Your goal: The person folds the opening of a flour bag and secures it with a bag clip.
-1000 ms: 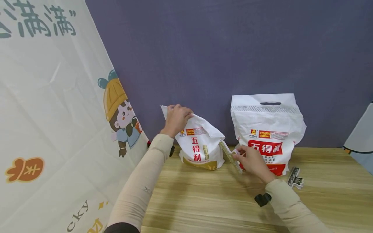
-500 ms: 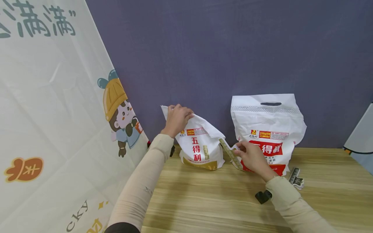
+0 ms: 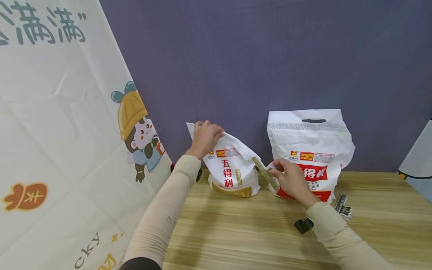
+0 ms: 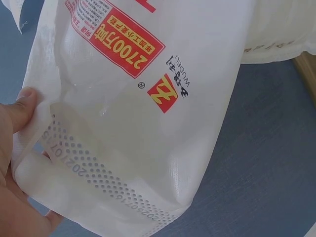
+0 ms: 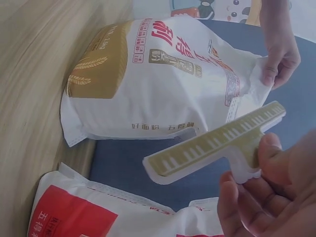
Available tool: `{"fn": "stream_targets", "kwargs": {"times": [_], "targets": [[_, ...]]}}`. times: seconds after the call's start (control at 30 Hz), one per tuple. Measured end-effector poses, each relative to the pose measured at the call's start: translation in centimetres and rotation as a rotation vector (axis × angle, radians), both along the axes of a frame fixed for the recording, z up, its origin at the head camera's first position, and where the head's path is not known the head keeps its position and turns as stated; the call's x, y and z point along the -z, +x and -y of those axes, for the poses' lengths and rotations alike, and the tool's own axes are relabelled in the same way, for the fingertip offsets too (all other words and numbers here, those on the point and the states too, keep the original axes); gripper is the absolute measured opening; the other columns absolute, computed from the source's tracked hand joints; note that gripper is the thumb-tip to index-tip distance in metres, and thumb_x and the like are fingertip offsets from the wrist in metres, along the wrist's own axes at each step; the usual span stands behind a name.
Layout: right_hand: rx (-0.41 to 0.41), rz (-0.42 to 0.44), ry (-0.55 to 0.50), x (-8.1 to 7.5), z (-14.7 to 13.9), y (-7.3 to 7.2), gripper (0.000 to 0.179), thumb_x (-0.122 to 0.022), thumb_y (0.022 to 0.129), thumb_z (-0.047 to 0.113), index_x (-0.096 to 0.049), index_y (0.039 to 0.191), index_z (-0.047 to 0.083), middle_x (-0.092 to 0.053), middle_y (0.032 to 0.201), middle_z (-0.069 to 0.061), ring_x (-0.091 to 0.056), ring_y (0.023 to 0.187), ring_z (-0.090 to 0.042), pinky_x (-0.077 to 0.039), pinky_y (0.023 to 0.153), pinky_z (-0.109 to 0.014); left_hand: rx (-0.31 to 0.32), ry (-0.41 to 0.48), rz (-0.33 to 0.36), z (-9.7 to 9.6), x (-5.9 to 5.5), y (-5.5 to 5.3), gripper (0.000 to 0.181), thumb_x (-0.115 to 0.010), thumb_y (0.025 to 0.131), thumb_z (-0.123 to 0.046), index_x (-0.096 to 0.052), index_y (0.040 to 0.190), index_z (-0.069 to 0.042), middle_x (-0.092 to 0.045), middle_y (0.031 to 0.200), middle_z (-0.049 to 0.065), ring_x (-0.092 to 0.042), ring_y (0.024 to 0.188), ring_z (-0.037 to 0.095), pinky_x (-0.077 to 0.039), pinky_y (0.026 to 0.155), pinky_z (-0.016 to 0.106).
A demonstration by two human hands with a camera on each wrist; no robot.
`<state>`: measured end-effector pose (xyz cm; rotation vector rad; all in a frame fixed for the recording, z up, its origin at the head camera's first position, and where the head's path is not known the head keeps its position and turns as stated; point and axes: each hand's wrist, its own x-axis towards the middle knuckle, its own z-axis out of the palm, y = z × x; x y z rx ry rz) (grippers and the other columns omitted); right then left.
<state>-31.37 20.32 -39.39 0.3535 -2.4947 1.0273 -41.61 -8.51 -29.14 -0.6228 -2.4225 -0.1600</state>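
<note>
A white flour bag with gold and red print (image 3: 233, 165) stands on the table, its top folded over to one side. My left hand (image 3: 206, 138) grips the bag's upper edge; in the left wrist view the thumb (image 4: 24, 106) presses the folded plastic against the fingers. My right hand (image 3: 291, 180) pinches a gold and white bag clip (image 5: 212, 143) by its handle. The clip's long bar lies slantwise beside the folded bag's right corner, and in the right wrist view its jaws look closed. Whether the clip touches the bag, I cannot tell.
Behind my right hand stands a second white flour bag (image 3: 310, 138) with red print and a handle slot. A black and white bag clip (image 3: 343, 207) lies on the wooden table (image 3: 243, 232) to the right. A dark cloth (image 3: 236, 56) hangs behind, and a printed white sheet (image 3: 67, 142) at left.
My right hand has turned the clip slightly, and its bar has shifted a little up and left. The left hand stays on the bag's top.
</note>
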Motion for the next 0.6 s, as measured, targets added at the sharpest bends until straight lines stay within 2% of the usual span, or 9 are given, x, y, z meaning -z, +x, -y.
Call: {"fn": "stream_targets", "kwargs": {"times": [0.27, 0.6], "targets": [[0.012, -0.078, -0.02, -1.0, 0.5, -0.2, 0.017, -0.072, 0.094, 0.008, -0.07, 0.109, 0.0, -0.075, 0.095, -0.014, -0.069, 0.09, -0.03, -0.052, 0.083, -0.047, -0.012, -0.015, -0.004, 0.0, -0.1, 0.2, 0.025, -0.062, 0.101, -0.039, -0.079, 0.11, -0.023, -0.078, 0.108, -0.005, -0.061, 0.1, 0.019, -0.034, 0.112, 0.051], [0.03, -0.07, -0.033, -2.4, 1.2, -0.7, 0.012, -0.069, 0.095, 0.006, -0.068, 0.107, 0.002, -0.073, 0.094, -0.015, -0.064, 0.084, -0.029, -0.053, 0.079, -0.044, -0.005, -0.005, -0.011, 0.1, 0.0, 0.1, 0.024, -0.062, 0.101, -0.038, -0.079, 0.11, -0.023, -0.078, 0.108, -0.005, -0.062, 0.101, 0.02, -0.034, 0.112, 0.052]]}}
